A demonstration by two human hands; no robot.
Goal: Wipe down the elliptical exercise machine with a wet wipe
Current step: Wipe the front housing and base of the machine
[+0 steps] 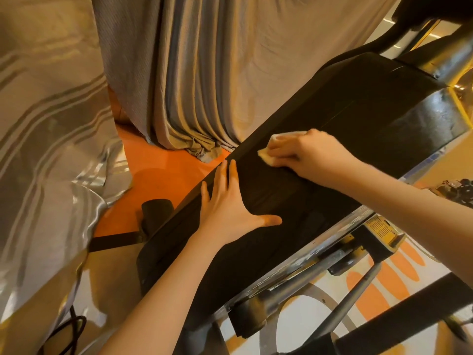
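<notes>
The elliptical machine's long black housing [353, 119] runs diagonally from lower left to upper right. My left hand [230, 208] lies flat on it near its left edge, fingers straight and thumb spread. Further up the housing, my right hand [307, 156] has its fingers curled over a crumpled white wet wipe [271, 147] and holds it against the black surface. Only the wipe's left edge shows past the fingers.
Grey draped curtains [204, 73] hang behind and to the left, reaching an orange floor [158, 170]. A black roller foot [157, 213] sits by the housing's left side. Metal rails and linkage [332, 254] with a yellow-labelled part lie at the lower right. A black cable [69, 331] coils at the bottom left.
</notes>
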